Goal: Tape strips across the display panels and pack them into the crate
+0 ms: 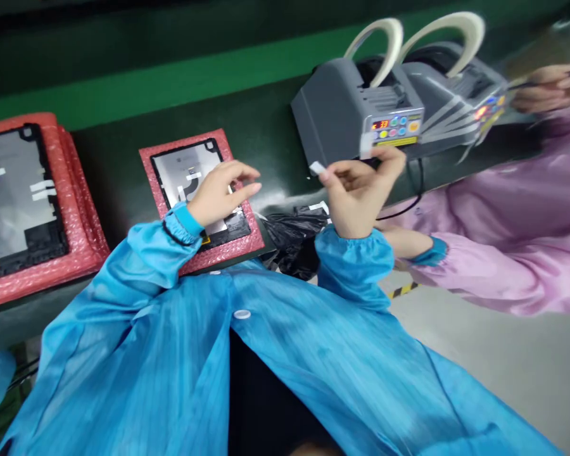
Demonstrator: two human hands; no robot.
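Observation:
A flat screen panel [175, 172] with a grey back and black edges lies on a pink bubble-wrap sheet [253, 235]. My left hand [221, 193] is over its right part, fingers apart and holding nothing. Whether the palm touches the panel I cannot tell. To the right, my right hand [358, 193] pinches a short piece of white tape [318, 168] between thumb and finger. Another white tape strip [365, 144] hangs at the front of the grey tape dispenser [335, 111], and fingers of that hand are up against its lower end.
Similar panels on pink bubble wrap [83, 209] are stacked at the left. A second tape dispenser [449, 101] stands at the right, by a co-worker's hand [544, 88] and pink sleeve [494, 278]. Black plastic [294, 229] hangs at the bench edge, near a black cable [420, 180].

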